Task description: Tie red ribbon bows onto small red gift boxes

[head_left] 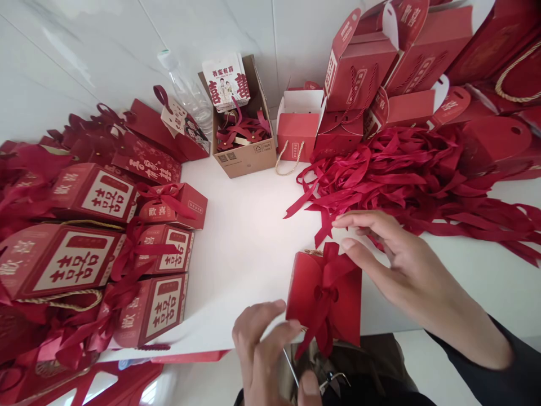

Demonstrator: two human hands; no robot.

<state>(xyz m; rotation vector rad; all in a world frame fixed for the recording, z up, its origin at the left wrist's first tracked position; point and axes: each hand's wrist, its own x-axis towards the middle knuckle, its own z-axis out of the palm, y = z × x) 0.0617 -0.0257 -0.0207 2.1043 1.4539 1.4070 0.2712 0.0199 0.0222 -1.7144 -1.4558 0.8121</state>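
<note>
A red gift box [302, 287] sits near the front edge of the white table, with a dark red ribbon [327, 293] tied in a bow over it. Beside its lower left corner is my left hand [266, 349], fingers bent but apart. A thin metal rod [291, 366] shows between its fingers and thumb; whether the hand holds the rod I cannot tell. My right hand [389, 259] reaches over the box's upper right. Its thumb is close to the bow's top end, the index finger near a ribbon end from the loose pile [393, 169], thumb and fingers apart.
Finished boxes with bows [154, 304] are stacked on the left. A brown carton [245, 160] with cards and ribbon pieces stands at the back, beside a clear bottle [186, 84]. More red boxes [359, 73] fill the back right. The white table [236, 242] ends at my lap.
</note>
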